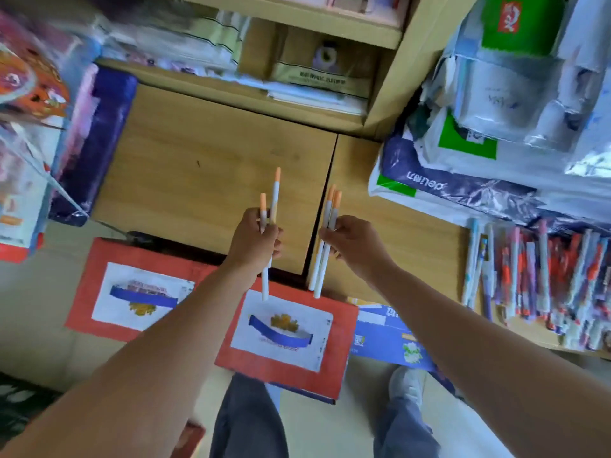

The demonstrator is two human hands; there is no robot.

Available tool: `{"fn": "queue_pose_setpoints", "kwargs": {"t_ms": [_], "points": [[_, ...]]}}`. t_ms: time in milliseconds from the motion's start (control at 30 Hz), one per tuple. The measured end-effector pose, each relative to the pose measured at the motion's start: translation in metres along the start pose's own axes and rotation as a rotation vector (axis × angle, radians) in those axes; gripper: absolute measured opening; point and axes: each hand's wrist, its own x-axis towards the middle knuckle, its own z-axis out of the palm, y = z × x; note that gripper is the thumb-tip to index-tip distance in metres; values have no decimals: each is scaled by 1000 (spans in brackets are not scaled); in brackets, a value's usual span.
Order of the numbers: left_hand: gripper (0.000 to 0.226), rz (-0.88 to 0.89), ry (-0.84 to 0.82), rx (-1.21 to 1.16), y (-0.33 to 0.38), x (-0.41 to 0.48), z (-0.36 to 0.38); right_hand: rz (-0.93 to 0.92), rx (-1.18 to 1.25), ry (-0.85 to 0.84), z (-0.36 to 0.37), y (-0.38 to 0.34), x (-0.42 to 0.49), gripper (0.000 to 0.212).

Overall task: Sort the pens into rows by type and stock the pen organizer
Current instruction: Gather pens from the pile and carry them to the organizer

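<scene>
Nearest, the person's legs and a grey shoe [406,385] on the floor; just beyond, two red boxes [284,361] with white labels, in front of the table edge. Above them both hands are raised over the table [205,150]; left hand [256,241] curled round two orange-capped pens [276,193], white barrels, caps up, one standing higher than the other; right hand [352,246] pinching a second bundle [322,269] of the same type, two or three, count unclear; the two lots are near each other, not touching, and none rests on the wood. Further right a mixed row [535,279] of pens with red and blue markings lies on the table, just beside a heap of plastic-wrapped packs [463,188]; a shelf [297,94] of stationery at the back. No organizer that I can pick out. Risks, as I judge them: the uneven pair in the left hand looks lightly held and could slip through the fingers if merged with the other lot; a dropped pen could roll off the table edge towards the boxes; laid too close to the mixed row, the orange type would get muddled with it.
</scene>
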Motion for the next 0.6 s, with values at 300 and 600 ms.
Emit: {"fn": "queue_pose_setpoints", "kwargs": {"t_ms": [300,600], "points": [[25,39,129,492,-27,104,-161,71,-13,58,149,-60,67,22],[41,242,237,495,-35,155,-190,78,-159,117,213,-84,118,18]]}}
